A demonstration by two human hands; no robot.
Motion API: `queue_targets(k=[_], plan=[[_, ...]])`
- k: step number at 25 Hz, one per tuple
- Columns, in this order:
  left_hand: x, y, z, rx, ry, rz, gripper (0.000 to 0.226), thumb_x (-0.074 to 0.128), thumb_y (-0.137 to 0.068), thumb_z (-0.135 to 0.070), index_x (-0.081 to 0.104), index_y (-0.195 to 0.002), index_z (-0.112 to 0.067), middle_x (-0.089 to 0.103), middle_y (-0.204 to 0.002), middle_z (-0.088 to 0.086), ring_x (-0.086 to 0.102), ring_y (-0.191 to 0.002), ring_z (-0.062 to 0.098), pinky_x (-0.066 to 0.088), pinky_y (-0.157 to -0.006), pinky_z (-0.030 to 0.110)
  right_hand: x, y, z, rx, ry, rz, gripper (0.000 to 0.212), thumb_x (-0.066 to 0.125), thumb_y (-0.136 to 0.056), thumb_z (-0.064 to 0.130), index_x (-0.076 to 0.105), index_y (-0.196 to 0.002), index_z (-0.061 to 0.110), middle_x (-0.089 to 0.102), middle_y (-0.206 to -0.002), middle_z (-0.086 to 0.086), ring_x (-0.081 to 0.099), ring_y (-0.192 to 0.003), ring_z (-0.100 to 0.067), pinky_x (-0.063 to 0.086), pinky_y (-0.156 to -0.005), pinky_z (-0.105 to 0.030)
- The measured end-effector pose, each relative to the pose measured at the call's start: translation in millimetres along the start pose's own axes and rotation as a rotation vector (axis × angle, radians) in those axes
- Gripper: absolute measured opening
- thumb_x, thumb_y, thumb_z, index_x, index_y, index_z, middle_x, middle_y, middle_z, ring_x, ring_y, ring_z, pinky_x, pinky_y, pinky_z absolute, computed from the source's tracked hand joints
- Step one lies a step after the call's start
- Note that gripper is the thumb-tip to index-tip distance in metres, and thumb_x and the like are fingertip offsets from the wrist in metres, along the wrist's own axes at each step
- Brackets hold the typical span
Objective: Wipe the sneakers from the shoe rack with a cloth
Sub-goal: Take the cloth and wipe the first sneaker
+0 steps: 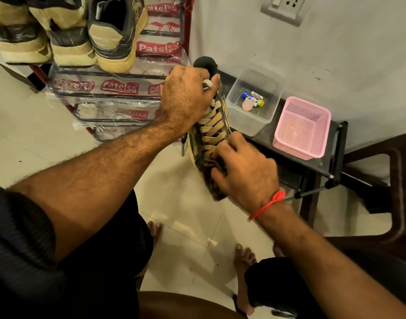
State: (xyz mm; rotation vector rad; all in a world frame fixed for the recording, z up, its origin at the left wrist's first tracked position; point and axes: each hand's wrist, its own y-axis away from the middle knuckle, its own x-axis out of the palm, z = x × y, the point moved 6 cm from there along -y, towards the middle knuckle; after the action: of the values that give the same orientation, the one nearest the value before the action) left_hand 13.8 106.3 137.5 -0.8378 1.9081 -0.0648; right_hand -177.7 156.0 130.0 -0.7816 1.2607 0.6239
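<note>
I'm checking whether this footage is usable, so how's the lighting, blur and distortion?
Head view: warm, yellowish light; sneaker and both hands, left and right, reasonably sharp; wide-angle bending at the edges; glare on the shoe rack plastic.

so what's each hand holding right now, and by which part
Both hold one sneaker. The left hand grips its collar end at the top. The right hand lies over the toe end and lower laces. No cloth can be made out.
</note>
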Motion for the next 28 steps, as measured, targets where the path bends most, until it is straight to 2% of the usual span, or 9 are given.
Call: queue_targets(k=[2,4,8,11,13,16,20,25,28], plan=[[-2,-2,3,-0.026,0.023,-0.002,0.039,0.044,-0.098,-0.059,0.05,-0.073,-0.03,0.061,-0.082,0.006,0.057,-0.079,0.019,0.044,-0.063,0.028,-9,-13,-49,0.222,-0.031,-0.019,0.027,0.064,-0.085,0.037,0.058,-0.104,0.02,0.049,-0.111,-0.004,0.059,-0.088,-0.03,0.051,-0.061,-0.041],[-4,-4,8,-0.056,0.018,-0.019,0.038,0.044,-0.098,-0.06,0.051,-0.074,-0.031,0.063,-0.085,0.006,0.06,-0.082,0.02,0.046,-0.064,0.028,-15,-13,-75,0.312,-0.048,-0.063,0.025,0.065,-0.085,0.037,0.059,-0.103,0.02,0.05,-0.11,-0.002,0.058,-0.087,-0.027,0.047,-0.062,-0.037],[-8,-3,9,-0.066,-0.027,-0.006,0.036,0.045,-0.1,-0.057,0.052,-0.079,-0.029,0.061,-0.085,0.002,0.059,-0.086,0.017,0.049,-0.069,0.03,-17,-3,-23,0.066,-0.132,-0.122,0.028,0.058,-0.085,0.043,0.06,-0.101,0.02,0.052,-0.105,-0.001,0.056,-0.083,-0.019,0.052,-0.054,-0.034],[-5,1,8,-0.072,-0.019,0.016,0.036,0.045,-0.098,-0.06,0.053,-0.078,-0.031,0.062,-0.083,0.001,0.059,-0.079,0.017,0.049,-0.064,0.031,-7,0,11,-0.064,-0.049,-0.093,0.027,0.058,-0.085,0.042,0.061,-0.101,0.02,0.054,-0.106,-0.002,0.058,-0.085,-0.021,0.049,-0.048,-0.032],[-2,1,5,-0.068,-0.004,0.059,0.036,0.048,-0.098,-0.058,0.055,-0.077,-0.03,0.06,-0.077,0.0,0.058,-0.077,0.016,0.047,-0.062,0.03,-4,-4,-2,-0.039,-0.002,-0.069,0.027,0.062,-0.085,0.039,0.06,-0.103,0.02,0.054,-0.107,-0.004,0.059,-0.086,-0.025,0.051,-0.049,-0.036],[-5,0,6,-0.092,0.042,0.086,0.039,0.051,-0.099,-0.053,0.056,-0.072,-0.026,0.05,-0.064,-0.007,0.054,-0.071,0.015,0.042,-0.06,0.028,-15,-12,-47,0.116,-0.024,-0.067,0.027,0.064,-0.084,0.038,0.06,-0.103,0.02,0.051,-0.107,-0.005,0.058,-0.087,-0.027,0.052,-0.057,-0.039],[-3,0,3,-0.085,0.09,0.078,0.043,0.051,-0.099,-0.055,0.058,-0.071,-0.023,0.057,-0.069,-0.001,0.057,-0.073,0.016,0.048,-0.063,0.031,-20,-10,-59,0.133,-0.001,-0.052,0.025,0.066,-0.083,0.038,0.061,-0.102,0.022,0.051,-0.108,-0.002,0.051,-0.087,-0.021,0.042,-0.059,-0.035],[-9,-4,17,-0.115,0.164,0.095,0.048,0.055,-0.098,-0.052,0.066,-0.074,-0.012,0.065,-0.071,0.005,0.059,-0.069,0.018,0.05,-0.062,0.03,-24,-6,-97,0.291,0.009,-0.044,0.021,0.068,-0.082,0.032,0.062,-0.101,0.023,0.05,-0.109,-0.001,0.055,-0.094,-0.029,0.039,-0.062,-0.038],[-10,-2,17,-0.126,0.217,0.12,0.047,0.058,-0.097,-0.053,0.057,-0.063,-0.02,0.056,-0.062,-0.003,0.048,-0.056,0.006,0.034,-0.05,0.011,-28,-6,-97,0.254,-0.213,-0.18,0.024,0.069,-0.083,0.028,0.066,-0.105,0.018,0.054,-0.108,-0.004,0.056,-0.096,-0.025,0.051,-0.073,-0.04]])
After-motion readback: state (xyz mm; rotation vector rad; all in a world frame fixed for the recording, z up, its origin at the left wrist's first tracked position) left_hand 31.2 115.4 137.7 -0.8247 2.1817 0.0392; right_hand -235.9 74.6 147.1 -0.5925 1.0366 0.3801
